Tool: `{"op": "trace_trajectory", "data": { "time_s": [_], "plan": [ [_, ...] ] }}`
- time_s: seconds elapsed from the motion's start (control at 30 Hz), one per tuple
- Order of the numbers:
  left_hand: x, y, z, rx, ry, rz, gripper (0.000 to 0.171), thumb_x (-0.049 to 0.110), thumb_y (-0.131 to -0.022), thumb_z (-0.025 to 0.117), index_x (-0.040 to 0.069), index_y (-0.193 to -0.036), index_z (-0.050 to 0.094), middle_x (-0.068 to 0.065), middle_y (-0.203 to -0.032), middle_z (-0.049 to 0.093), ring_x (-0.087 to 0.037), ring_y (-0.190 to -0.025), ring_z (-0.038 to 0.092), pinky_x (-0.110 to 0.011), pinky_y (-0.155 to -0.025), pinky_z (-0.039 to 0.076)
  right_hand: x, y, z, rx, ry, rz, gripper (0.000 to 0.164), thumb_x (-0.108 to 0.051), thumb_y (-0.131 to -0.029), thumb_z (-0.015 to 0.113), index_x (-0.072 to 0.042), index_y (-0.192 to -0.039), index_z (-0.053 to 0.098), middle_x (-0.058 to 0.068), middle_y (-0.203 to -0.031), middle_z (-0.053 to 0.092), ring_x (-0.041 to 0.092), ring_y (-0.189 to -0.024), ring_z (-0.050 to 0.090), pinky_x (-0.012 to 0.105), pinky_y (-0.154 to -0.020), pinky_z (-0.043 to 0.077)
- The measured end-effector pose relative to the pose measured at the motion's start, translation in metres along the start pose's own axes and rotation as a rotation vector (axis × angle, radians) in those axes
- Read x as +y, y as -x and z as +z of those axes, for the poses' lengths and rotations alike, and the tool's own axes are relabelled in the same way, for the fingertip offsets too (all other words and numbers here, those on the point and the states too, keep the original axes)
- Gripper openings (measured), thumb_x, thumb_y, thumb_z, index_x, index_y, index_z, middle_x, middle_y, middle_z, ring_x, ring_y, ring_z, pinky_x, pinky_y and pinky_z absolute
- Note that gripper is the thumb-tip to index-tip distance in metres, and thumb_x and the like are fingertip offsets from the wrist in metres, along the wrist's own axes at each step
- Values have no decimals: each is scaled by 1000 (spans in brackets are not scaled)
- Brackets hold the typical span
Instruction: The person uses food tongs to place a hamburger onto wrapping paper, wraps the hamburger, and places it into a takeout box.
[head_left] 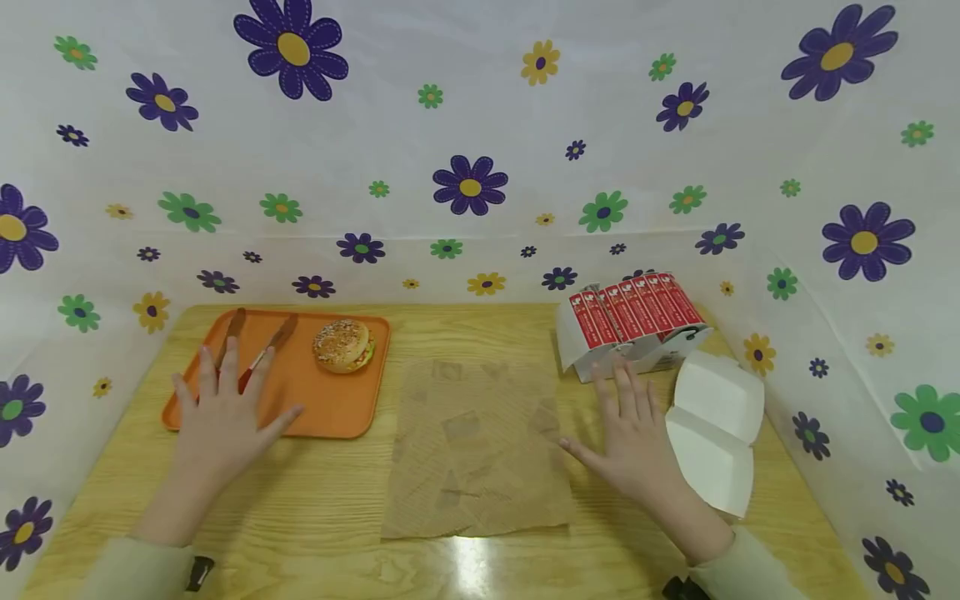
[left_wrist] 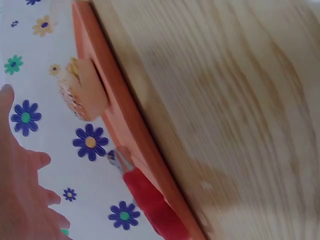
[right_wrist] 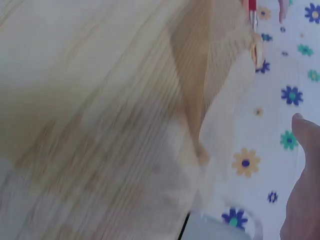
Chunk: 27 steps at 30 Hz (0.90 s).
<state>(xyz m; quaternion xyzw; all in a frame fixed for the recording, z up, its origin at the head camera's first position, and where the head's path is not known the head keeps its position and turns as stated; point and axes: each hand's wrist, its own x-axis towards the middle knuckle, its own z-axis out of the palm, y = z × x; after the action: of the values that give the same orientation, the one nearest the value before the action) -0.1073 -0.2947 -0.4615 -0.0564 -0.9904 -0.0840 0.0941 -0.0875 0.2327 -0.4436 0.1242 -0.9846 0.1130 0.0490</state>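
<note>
My left hand [head_left: 221,421] hovers over the near left part of an orange tray [head_left: 322,417], fingers spread and holding nothing. Two slender utensils lie in the tray, partly hidden by that hand. One utensil's red handle [left_wrist: 155,205] and metal neck show in the left wrist view. A seeded bun with filling, a burger [head_left: 342,346], sits at the tray's far right. My right hand [head_left: 637,446], also spread and holding nothing, is over the table between a sheet of brown printed paper [head_left: 480,450] and an unfolded white clamshell box [head_left: 712,458].
At the back right stands a white carton [head_left: 573,346] with a row of red-and-white packets [head_left: 633,308]. The wooden table [head_left: 315,517] is bordered at the back and sides by a white curtain [head_left: 480,117] printed with flowers.
</note>
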Motion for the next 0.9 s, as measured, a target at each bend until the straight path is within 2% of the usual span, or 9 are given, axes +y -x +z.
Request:
{"op": "trace_trajectory", "data": {
  "time_s": [0.27, 0.5, 0.77, 0.9],
  "plan": [
    [-21, -5, 3, 7, 19, -26, 89, 66, -103, 52, 10, -168, 27, -38, -171, 10, -64, -158, 2, -88, -119, 2, -24, -4, 23, 9, 16, -150, 113, -67, -88, 72, -6, -168, 21, 28, -174, 20, 46, -162, 20, 68, -130, 23],
    [-39, -6, 12, 12, 21, -38, 86, 61, -105, 53, 5, -166, 28, -40, -169, 16, -61, -158, 8, -80, -126, 4, -43, -5, 40, -67, 8, -235, 114, -68, -89, 71, -4, -169, 22, 25, -177, 14, 44, -164, 19, 65, -132, 22],
    [-59, -13, 22, 11, -7, -24, 85, 56, -105, 56, -1, -163, 31, -44, -163, 24, -63, -152, 22, -76, -127, 16, -47, -2, 58, -104, -13, -310, 109, -66, -90, 71, -2, -167, 27, 26, -174, 24, 45, -162, 22, 65, -131, 25],
    [-69, -16, 27, -34, -20, -49, 86, 56, -106, 55, -4, -162, 30, -47, -161, 23, -65, -150, 23, -75, -127, 17, -45, 0, 64, -112, -16, -333, 109, -67, -90, 71, -2, -167, 28, 26, -173, 26, 45, -162, 23, 63, -132, 23]
  ]
}}
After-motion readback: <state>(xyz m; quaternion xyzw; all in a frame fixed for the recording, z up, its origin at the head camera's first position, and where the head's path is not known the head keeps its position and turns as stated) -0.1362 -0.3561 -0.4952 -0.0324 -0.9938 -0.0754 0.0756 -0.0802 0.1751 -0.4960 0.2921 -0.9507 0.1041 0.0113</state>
